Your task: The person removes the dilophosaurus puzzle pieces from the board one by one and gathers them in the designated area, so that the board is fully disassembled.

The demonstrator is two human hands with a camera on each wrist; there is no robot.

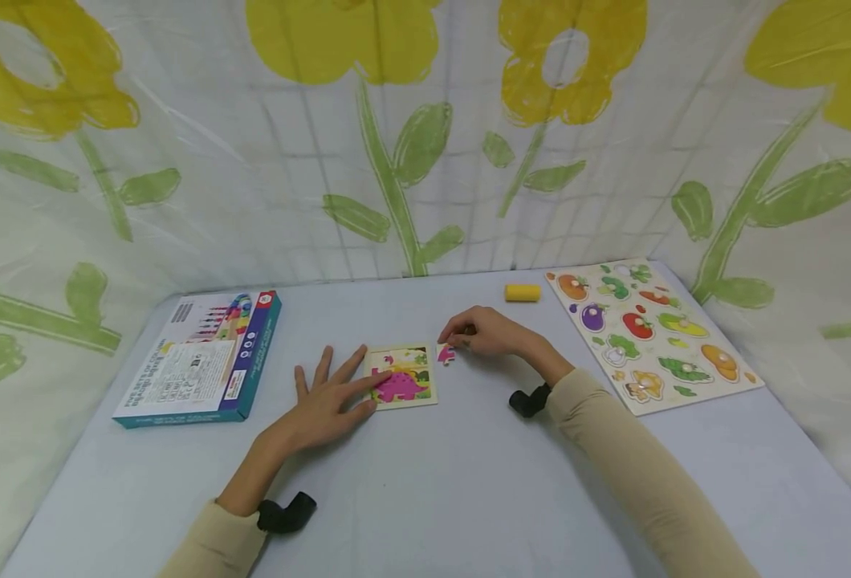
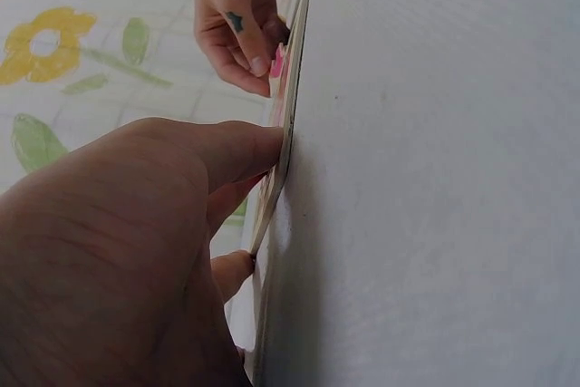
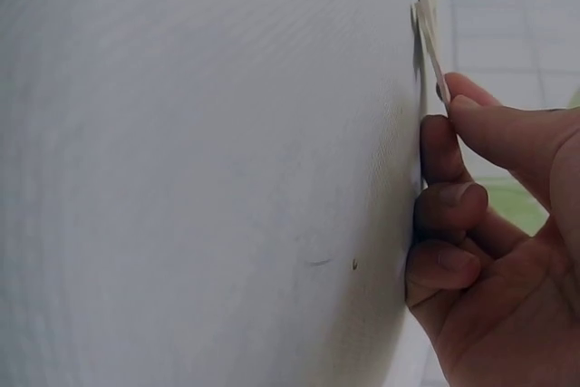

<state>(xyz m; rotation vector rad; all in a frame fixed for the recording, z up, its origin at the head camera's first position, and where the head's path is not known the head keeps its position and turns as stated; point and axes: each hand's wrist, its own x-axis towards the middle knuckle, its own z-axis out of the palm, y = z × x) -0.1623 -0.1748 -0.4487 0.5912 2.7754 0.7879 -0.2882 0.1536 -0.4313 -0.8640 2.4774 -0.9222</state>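
A small square jigsaw puzzle (image 1: 402, 388) with a pink dinosaur picture lies on the table. My left hand (image 1: 324, 411) is spread at its left side, with the index finger laid across the picture and the thumb at the lower left edge. In the left wrist view the thumb touches the rim of the board (image 2: 295, 88). Just right of the puzzle, my right hand (image 1: 494, 331) pinches a puzzle piece (image 1: 445, 353) with pink on it. From the right wrist, the thin piece (image 3: 434, 59) shows between thumb and index finger, tilted, while the other fingers curl near the tabletop.
A boxed set (image 1: 201, 357) with a blue edge lies at the left. Farther back on the right is a yellow cylinder (image 1: 523, 293), beside a wooden vegetable peg board (image 1: 653, 337). A flower-printed curtain (image 1: 281, 185) hangs behind the table.
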